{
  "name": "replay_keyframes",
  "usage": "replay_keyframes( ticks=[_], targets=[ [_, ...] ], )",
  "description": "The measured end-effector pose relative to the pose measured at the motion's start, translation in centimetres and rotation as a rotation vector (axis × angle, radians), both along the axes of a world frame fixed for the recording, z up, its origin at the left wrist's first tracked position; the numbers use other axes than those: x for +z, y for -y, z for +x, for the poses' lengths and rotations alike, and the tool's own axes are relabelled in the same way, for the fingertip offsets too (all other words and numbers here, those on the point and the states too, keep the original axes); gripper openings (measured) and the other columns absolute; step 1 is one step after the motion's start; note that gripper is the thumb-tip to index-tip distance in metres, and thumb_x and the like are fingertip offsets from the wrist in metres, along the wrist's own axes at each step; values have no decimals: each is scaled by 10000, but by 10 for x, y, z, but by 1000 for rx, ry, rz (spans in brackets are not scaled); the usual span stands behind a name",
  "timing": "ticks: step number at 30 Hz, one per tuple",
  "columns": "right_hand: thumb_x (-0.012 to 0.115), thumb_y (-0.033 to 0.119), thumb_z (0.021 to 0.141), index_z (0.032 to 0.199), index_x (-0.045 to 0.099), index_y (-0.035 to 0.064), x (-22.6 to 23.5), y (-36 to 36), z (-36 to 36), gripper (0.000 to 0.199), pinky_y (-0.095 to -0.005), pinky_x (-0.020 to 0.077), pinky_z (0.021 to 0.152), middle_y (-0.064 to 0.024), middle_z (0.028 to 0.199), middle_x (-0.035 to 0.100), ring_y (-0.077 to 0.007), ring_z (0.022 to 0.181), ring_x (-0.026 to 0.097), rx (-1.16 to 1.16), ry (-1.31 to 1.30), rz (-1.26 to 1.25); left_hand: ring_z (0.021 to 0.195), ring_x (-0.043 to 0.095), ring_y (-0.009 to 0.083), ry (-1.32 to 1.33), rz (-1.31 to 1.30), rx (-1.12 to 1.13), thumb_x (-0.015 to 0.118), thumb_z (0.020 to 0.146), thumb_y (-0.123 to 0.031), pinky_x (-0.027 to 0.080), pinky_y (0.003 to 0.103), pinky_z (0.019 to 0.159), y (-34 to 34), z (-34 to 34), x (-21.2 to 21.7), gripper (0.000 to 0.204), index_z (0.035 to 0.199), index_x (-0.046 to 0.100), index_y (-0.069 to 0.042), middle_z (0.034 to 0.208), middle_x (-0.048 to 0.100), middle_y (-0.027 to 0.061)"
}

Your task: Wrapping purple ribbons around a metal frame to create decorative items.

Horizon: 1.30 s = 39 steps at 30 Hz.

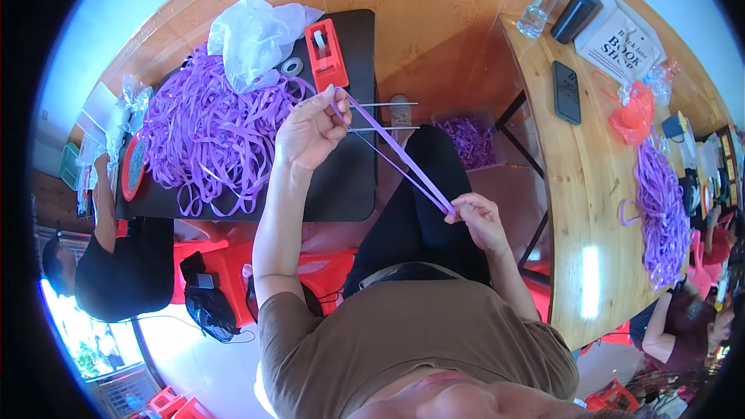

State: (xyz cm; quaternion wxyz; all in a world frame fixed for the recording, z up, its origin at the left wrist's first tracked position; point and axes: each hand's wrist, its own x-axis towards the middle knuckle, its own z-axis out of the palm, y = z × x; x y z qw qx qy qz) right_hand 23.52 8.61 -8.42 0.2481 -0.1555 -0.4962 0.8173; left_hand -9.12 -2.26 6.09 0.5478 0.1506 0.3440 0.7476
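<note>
A loop of purple ribbon (400, 154) is stretched taut on a slant between my two hands, over my lap. My left hand (310, 130) pinches its upper end at the dark table's right edge. Lower and to the right, my right hand (479, 221) grips the other end between thumb and fingers. Two thin metal rods (394, 104) stick out past the table edge, beside my left hand. To the left of that hand lies a big tangled heap of purple ribbon loops (217, 136). A red tape dispenser (327, 66) and a loose tape roll (292, 67) sit just beyond it.
A clear plastic bag (252, 39) rests on the heap. Under the tables stands a bin of purple ribbon (468, 143). The wooden table (594, 209) at right bears a phone (566, 93), a bottle (543, 1) and a ribbon bundle (660, 209). Another person (128, 271) sits at left.
</note>
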Motion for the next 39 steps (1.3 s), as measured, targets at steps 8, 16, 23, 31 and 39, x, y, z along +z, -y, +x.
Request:
replay_keyframes(
  ticks=[8,16,23,31,39],
  targets=[
    [562,46,893,1054,611,-13,-4,-2,-5,178,-263,485,617,-151,841,666,-185,716,641,-26,-164,-478,759,506,159,15,3,23,526,944,-208,350,216,520,1,-5,-1,226,1033,553,-2,870,536,55],
    [581,60,895,1036,610,-16,6,-1,-1,163,-246,463,592,-122,798,641,-166,686,619,-105,-102,-349,700,500,128,-148,-86,37,505,960,-230,355,214,512,5,-8,-6,241,1005,572,-3,805,543,30],
    [604,11,862,1051,612,-10,11,-9,10,190,-210,497,599,-109,801,657,-131,660,620,-176,-123,-328,628,521,113,-303,-127,34,524,954,-212,357,216,511,6,11,-2,245,938,614,15,733,573,37],
    [568,0,871,1044,607,7,-4,-14,28,178,-220,411,517,-137,799,652,-135,586,546,-253,-163,-510,587,526,102,-265,-143,-92,568,928,-181,348,202,488,0,45,-2,216,906,646,19,703,586,42],
    [585,-40,854,1016,605,11,-18,-10,21,170,-193,362,452,-157,840,685,-80,508,493,-610,-113,-258,636,543,105,-127,-61,-69,586,921,-177,391,217,557,-3,52,-3,200,910,640,15,718,582,36]
  ],
)
